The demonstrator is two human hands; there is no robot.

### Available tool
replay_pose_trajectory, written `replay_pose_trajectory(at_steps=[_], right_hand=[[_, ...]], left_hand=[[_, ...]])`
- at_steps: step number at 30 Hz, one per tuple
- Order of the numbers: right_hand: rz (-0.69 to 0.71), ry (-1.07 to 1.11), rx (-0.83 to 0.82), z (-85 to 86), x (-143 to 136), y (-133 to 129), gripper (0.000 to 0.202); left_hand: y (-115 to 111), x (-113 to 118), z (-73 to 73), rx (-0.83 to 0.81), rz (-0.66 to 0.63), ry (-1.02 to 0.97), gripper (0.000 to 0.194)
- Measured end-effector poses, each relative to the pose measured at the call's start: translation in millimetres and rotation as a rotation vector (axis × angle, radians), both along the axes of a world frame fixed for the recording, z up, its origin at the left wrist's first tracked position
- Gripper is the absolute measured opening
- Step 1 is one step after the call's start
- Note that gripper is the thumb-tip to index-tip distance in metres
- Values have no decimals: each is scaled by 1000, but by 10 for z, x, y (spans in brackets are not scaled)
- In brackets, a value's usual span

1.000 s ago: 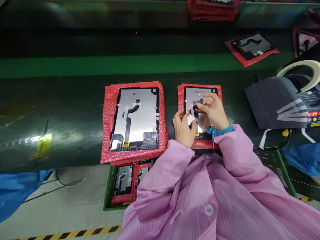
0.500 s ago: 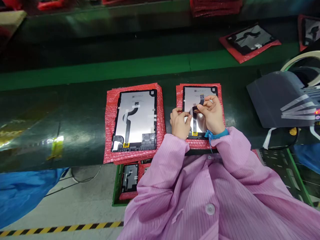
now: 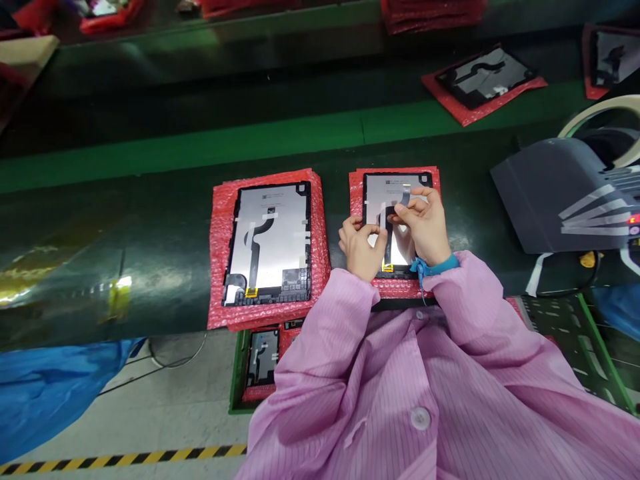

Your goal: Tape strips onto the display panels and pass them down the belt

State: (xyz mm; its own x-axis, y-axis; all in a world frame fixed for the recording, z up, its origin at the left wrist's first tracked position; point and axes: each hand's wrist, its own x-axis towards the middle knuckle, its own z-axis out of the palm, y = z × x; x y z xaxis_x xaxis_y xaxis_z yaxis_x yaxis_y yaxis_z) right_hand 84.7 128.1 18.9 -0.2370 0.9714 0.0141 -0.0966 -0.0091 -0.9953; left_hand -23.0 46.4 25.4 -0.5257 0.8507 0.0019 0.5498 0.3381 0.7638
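Observation:
A screen panel lies back side up on red bubble wrap in front of me. My right hand pinches the upper part of its black flex cable, lifted off the panel. Over the panel's left side is my left hand, thumb and index finger pressed together near a whitish tape strip; what lies between those fingertips is too small to tell. To the left, another panel rests on a stack of red bubble wrap, its cable lying flat.
A dark grey tape-covered device and a tape roll stand at the right. Beyond the green strip lies a further panel on red wrap. Below the bench edge, a green crate holds more panels.
The top end of the cable has tilted in my right hand and now shows a pale, shiny tip. My left hand has shifted slightly toward the cable. The camera view has moved a little.

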Motion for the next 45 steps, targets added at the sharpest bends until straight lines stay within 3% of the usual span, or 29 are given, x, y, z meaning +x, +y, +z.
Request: replay_pose_trajectory(at_steps=[6, 9, 15, 21, 24, 28, 31, 35, 45], right_hand=[[203, -216, -18, 58, 78, -29, 74], [271, -299, 14, 67, 109, -47, 72], [205, -389, 96, 102, 64, -107, 67], [153, -428, 83, 127, 29, -175, 67], [183, -386, 54, 140, 30, -130, 63], [274, -219, -109, 173, 38, 23, 61], [350, -151, -177, 172, 64, 121, 73], [404, -191, -113, 134, 110, 135, 96], [233, -400, 59, 181, 24, -52, 93]], left_hand=[[25, -37, 15, -8, 16, -53, 8], [28, -57, 52, -38, 0, -76, 9], [12, -46, 143, -102, 5, -72, 11], [-44, 83, 149, -85, 103, -78, 12], [-49, 135, 140, -62, 149, -81, 11], [-33, 151, 132, -55, 161, -73, 11], [-18, 137, 111, -46, 171, -83, 10], [-5, 116, 66, -5, 181, -132, 10], [-44, 133, -3, 43, 178, -128, 11]])
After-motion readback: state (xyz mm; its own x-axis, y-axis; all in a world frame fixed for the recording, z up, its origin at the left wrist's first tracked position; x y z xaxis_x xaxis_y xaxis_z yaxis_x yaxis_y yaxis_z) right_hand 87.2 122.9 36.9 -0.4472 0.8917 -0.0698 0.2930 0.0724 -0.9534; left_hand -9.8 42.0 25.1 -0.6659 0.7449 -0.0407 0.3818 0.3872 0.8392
